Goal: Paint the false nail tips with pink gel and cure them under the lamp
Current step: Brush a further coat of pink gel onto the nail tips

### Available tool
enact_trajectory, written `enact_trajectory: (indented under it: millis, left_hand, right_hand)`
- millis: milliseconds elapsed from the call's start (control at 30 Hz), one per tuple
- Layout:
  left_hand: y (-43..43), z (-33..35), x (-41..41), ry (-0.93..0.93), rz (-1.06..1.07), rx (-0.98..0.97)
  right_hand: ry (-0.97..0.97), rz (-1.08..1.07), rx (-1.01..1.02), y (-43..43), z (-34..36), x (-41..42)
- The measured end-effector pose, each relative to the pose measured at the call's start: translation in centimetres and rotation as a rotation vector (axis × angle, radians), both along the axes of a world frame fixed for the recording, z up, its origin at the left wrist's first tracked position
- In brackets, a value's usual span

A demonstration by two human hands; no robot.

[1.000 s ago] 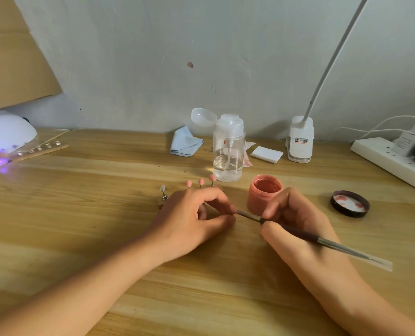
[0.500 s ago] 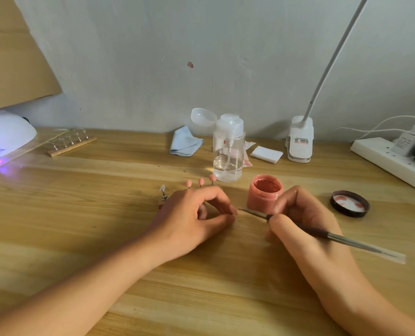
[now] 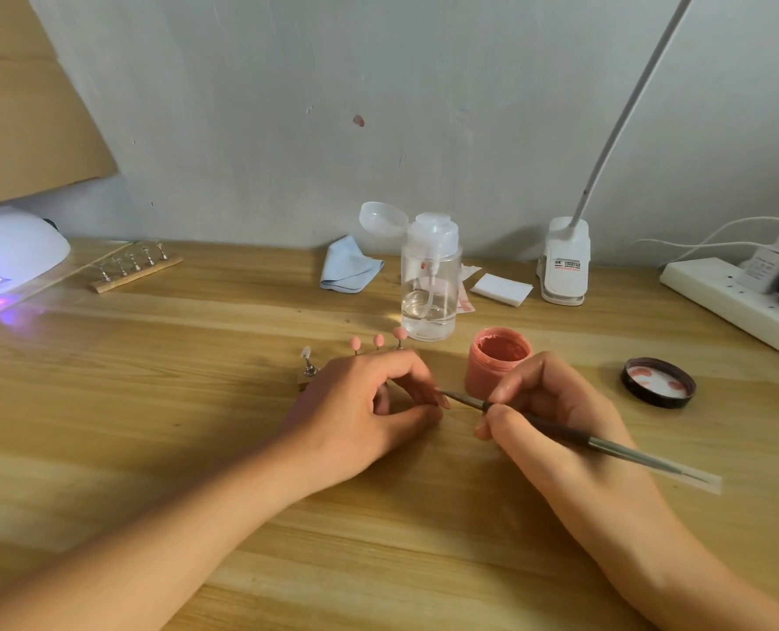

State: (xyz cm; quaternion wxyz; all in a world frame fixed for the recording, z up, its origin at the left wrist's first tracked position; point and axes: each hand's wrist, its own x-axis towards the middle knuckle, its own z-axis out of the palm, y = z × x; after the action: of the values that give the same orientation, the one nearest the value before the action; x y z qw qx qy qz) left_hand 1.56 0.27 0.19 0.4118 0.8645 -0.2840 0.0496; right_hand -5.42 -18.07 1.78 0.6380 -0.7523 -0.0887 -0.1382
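Back toward the left fingertips has come the brush: half a second ago its bristles stood off a little to 3 o'clock, and now the tip almost touches the left forefinger again. The right hand grips the handle low, like a pen, with its heel on the bench, which I judge is for steadiness on so small a target.

The left hand lies curled over the near end of the wooden holder. Thumb and forefinger close toward each other at the brush tip, probably to steady one nail tip for painting, but whatever sits between them is hidden, so I cannot tell whether they grip anything.

Three pink tips show just past the knuckles at 12 o'clock, already coated. One clear tip at 11 o'clock of that hand is not yet painted.

The open gel jar stands just beside the right hand at its 11 o'clock, close enough for reloading with a short reach. Its lid lies inner face up at 2 o'clock, out of the brush's path.

The curing lamp glows violet at 10 o'clock on the bench, well apart from the work, with a second rack of stands near its mouth. Painting seems over halfway done on this holder, and its curing is yet to come.
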Motion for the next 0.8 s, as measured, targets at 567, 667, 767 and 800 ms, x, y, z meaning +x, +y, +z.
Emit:
enact_trajectory:
  millis: [567, 667, 767, 800]
  left_hand:
    - [-0.06, 0.02, -0.13, 0.006, 0.009, -0.008]
    - [-0.07, 0.13, -0.17, -0.005, 0.018, 0.011]
    - [-0.09, 0.15, -0.23, -0.003, 0.017, 0.012]
    - [-0.09, 0.12, -0.24, -0.002, 0.017, 0.008]
  right_hand:
    - [0.002, 0.036, 0.013, -0.14, 0.18, -0.16]
    - [-0.005, 0.072, -0.015, 0.07, 0.11, -0.14]
    - [-0.016, 0.068, -0.014, 0.12, 0.11, -0.21]
    - [-0.018, 0.061, 0.006, 0.07, 0.14, -0.2]
